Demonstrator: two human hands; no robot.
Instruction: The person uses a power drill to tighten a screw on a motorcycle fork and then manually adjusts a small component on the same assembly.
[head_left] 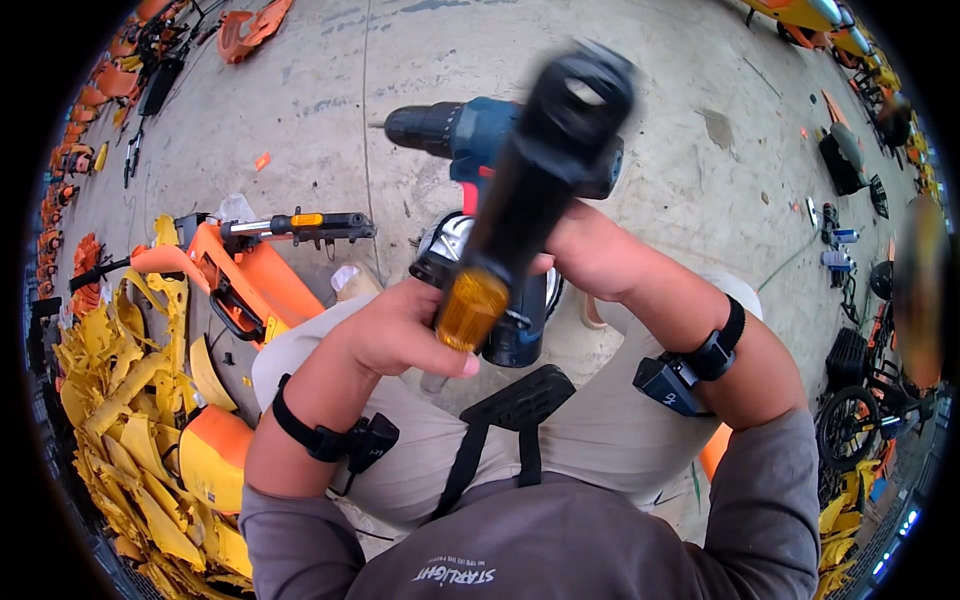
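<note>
My left hand (pixel 405 325) is closed around the lower end of a black fork leg (pixel 530 190) with an orange reflector (pixel 472 308). The fork leg slants up and away, its far end blurred by motion. Behind it, my right hand (pixel 597 250) is closed on the handle of a blue cordless drill (pixel 482 128). The drill's black chuck (pixel 420 127) points left, and its black battery (pixel 515 343) hangs below. The fork leg hides the middle of the drill and part of my right hand's grip. Beyond my hands, a round black and silver part (pixel 447 238) is partly covered.
A similar fork leg (pixel 300 226) lies on an orange body panel (pixel 255 285) at left. Yellow plastic panels (pixel 125 400) are heaped at lower left. At right lie spray cans (pixel 838 260) and a small wheel (pixel 850 428). Concrete floor (pixel 690 60) stretches ahead.
</note>
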